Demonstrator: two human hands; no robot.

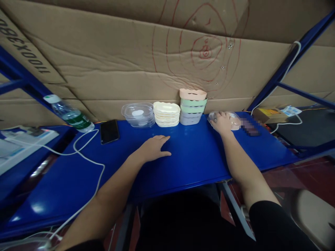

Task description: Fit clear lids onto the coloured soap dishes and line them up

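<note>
- Left arm (pixel 104 195) nearest; left hand (pixel 151 148) loosely open, empty.
- Right hand (pixel 222 122) on clear plastic (pixel 235 122) near the table's (pixel 193 153) back edge, perhaps steadying it; grip cannot be told.
- Clear tubs (pixel 138 118), yellow trays (pixel 167 118), coloured baskets (pixel 193 104) stacked along that edge, presumably saving room.

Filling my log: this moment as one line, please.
right hand: on clear plastic | left hand: empty, open | clear stack, yellow stack, multicolour stack | bottle, phone

Brown cardboard wall (pixel 117 45), blue table (pixel 167 170)
</note>
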